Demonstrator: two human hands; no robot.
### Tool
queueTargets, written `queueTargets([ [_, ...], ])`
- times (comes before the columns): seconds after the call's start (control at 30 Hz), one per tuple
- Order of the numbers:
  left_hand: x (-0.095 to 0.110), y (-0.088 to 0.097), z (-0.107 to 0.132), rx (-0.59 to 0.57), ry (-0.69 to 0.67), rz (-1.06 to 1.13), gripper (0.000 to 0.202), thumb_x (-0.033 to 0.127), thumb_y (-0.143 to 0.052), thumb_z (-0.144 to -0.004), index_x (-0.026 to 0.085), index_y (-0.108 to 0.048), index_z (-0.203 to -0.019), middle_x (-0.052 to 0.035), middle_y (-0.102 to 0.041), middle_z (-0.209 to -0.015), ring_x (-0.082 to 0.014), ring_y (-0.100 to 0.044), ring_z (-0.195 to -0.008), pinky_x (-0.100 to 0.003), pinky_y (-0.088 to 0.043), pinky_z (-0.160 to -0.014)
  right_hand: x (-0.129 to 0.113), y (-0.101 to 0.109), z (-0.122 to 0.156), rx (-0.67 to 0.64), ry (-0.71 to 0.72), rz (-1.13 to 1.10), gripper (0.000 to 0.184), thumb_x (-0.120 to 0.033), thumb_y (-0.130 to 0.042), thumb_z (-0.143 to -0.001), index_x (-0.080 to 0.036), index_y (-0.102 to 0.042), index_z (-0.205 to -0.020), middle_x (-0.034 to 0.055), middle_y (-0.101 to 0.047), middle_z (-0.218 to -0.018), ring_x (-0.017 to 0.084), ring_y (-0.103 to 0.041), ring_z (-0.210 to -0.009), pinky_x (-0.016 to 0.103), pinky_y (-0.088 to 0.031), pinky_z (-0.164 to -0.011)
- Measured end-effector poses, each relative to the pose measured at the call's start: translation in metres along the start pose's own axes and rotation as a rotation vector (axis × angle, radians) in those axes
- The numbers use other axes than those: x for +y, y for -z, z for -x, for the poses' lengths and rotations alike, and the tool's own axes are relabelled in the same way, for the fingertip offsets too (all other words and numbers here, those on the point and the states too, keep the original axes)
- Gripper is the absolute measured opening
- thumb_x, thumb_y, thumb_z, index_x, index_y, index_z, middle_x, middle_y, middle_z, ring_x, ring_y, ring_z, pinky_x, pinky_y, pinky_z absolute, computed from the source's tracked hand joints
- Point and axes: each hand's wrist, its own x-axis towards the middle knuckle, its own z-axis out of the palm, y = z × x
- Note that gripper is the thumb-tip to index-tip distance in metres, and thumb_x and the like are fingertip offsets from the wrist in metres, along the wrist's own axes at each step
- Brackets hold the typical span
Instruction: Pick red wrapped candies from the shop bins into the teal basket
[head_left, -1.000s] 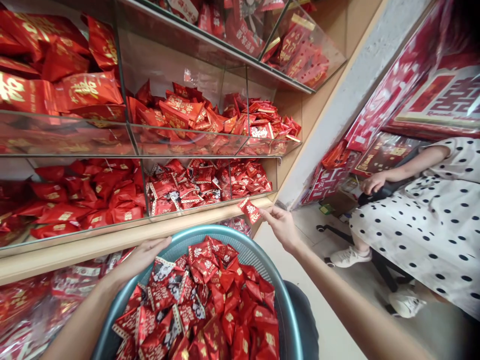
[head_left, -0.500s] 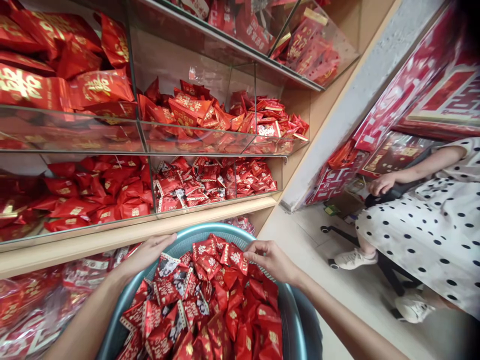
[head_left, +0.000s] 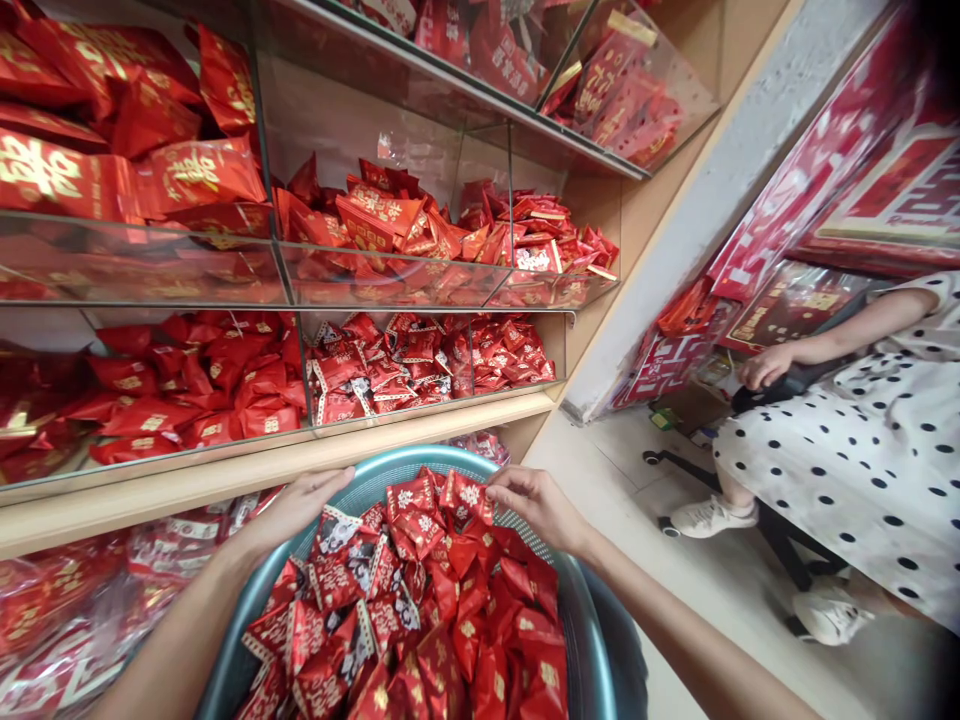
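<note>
A teal plastic basket (head_left: 390, 468) sits in front of me, heaped with several small red candy packets (head_left: 420, 610). My left hand (head_left: 296, 505) lies along the basket's far left rim, fingers stretched out flat. My right hand (head_left: 536, 503) is over the pile's far right side, fingertips pinched on one red packet (head_left: 465, 497) at the top of the heap. Just beyond the basket runs a wooden shelf edge (head_left: 300, 465).
Glass-fronted bins (head_left: 420, 365) full of red packets fill the shelves ahead and to the left. A person in a white polka-dot dress (head_left: 862, 450) sits on a wheeled chair at right, on the pale floor (head_left: 675, 580). Red boxes (head_left: 847, 190) lean on the right wall.
My right hand held a red packet up near the shelf edge, then came down to the pile in the basket, where it now pinches a packet. The left hand stayed on the rim.
</note>
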Motion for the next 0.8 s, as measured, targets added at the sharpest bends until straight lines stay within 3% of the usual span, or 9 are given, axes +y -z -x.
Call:
queueTargets([
  [0.07, 0.0, 0.0, 0.001, 0.006, 0.011, 0.0, 0.055, 0.06, -0.048, -0.074, 0.021, -0.062, -0.11, -0.0032, -0.054, -0.125, -0.024, -0.043, -0.122, -0.038, -0.025, -0.106, 0.001, -0.001, -0.002, 0.08, -0.026, -0.052, 0.031, -0.042, -0.045, -0.085, -0.016, -0.058, -0.074, 0.0017, -0.06, -0.067, 0.012, -0.055, -0.062, 0.024, -0.045, -0.059],
  [0.17, -0.002, 0.0, 0.001, 0.007, 0.015, 0.018, 0.055, 0.06, -0.049, -0.073, 0.02, -0.062, -0.11, -0.0038, -0.054, -0.125, -0.0239, -0.044, -0.121, -0.038, -0.025, -0.106, 0.005, 0.0, -0.006, 0.148, 0.052, 0.051, 0.03, -0.04, -0.045, -0.086, -0.017, -0.058, -0.073, 0.0031, -0.061, -0.071, 0.013, -0.057, -0.067, 0.025, -0.045, -0.063],
  [0.37, -0.007, 0.0, -0.002, 0.008, -0.009, 0.05, 0.054, 0.061, -0.051, -0.072, 0.022, -0.064, -0.107, -0.0031, -0.056, -0.123, -0.0236, -0.048, -0.118, -0.037, -0.026, -0.105, 0.015, 0.002, -0.007, 0.161, 0.203, 0.282, 0.027, -0.033, -0.041, -0.089, -0.019, -0.058, -0.075, 0.0048, -0.06, -0.077, 0.015, -0.056, -0.073, 0.027, -0.045, -0.07],
  [0.8, -0.003, 0.001, 0.0, 0.009, -0.007, 0.019, 0.055, 0.06, -0.049, -0.073, 0.021, -0.062, -0.11, -0.0031, -0.055, -0.124, -0.0234, -0.045, -0.12, -0.037, -0.027, -0.105, 0.024, -0.015, -0.009, 0.256, 0.134, 0.355, 0.029, -0.032, -0.039, -0.09, -0.018, -0.054, -0.069, 0.0039, -0.057, -0.07, 0.013, -0.051, -0.065, 0.025, -0.041, -0.064],
])
